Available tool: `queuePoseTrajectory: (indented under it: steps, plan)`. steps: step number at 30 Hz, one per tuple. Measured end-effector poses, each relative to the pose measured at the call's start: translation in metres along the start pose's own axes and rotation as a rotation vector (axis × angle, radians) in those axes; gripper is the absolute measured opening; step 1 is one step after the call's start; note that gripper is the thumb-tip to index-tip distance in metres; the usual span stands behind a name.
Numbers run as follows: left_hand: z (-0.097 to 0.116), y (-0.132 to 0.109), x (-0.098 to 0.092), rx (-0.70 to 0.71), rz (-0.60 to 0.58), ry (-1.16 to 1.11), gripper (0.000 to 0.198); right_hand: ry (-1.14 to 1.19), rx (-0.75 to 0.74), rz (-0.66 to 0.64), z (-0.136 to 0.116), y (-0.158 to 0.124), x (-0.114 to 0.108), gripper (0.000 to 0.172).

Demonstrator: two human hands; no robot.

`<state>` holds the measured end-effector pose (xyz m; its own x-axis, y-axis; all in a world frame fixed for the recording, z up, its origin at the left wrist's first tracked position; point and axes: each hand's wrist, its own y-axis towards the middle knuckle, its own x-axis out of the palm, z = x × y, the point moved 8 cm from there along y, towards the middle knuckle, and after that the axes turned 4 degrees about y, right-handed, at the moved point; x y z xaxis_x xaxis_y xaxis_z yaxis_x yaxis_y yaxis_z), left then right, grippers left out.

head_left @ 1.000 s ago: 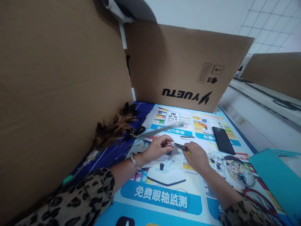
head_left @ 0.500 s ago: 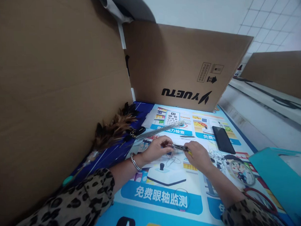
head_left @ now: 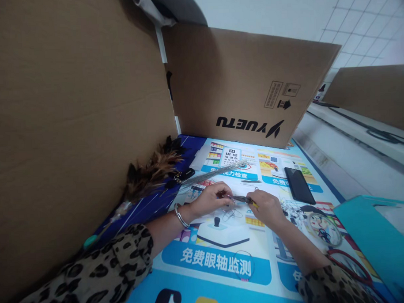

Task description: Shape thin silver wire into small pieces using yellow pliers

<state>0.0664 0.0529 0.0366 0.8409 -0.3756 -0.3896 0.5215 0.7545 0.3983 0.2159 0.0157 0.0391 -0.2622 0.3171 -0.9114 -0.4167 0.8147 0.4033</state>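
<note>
My right hand (head_left: pixel 265 206) is closed round the yellow handles of a pair of pliers (head_left: pixel 241 198), whose jaws point left to my left hand (head_left: pixel 212 199). The fingers of my left hand are pinched by the jaw tips on something thin, perhaps wire, too small to make out. Fine loops of wire (head_left: pixel 232 214) show just below the fingers. Behind my hands a bundle of thin straight wires (head_left: pixel 219 171) lies slantwise, with a few short dark pieces (head_left: pixel 251 182) beside it.
Brown feathers (head_left: pixel 149 171) lie along the left cardboard wall (head_left: pixel 77 107). Another cardboard panel (head_left: pixel 246 88) stands at the back. A black phone (head_left: pixel 299 185), a wire coil (head_left: pixel 324 229), a red ring (head_left: pixel 350 265) and a teal board (head_left: pixel 374 242) are at the right.
The plier jaws have tilted slightly by my left fingertips. Both hands stay in nearly the same place, and the view has shifted a little.
</note>
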Motion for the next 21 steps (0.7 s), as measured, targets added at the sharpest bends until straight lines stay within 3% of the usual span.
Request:
queuePoseTrajectory:
  steps: [10,21]
  plan:
    - [0.001,0.0,-0.001,-0.061,0.003,-0.002,0.012,0.035,0.041,0.014,0.006,0.0,0.0,0.014]
    - [-0.005,-0.001,-0.001,-0.089,0.012,0.063,0.01,-0.044,0.021,0.042,-0.008,0.003,-0.006,0.017]
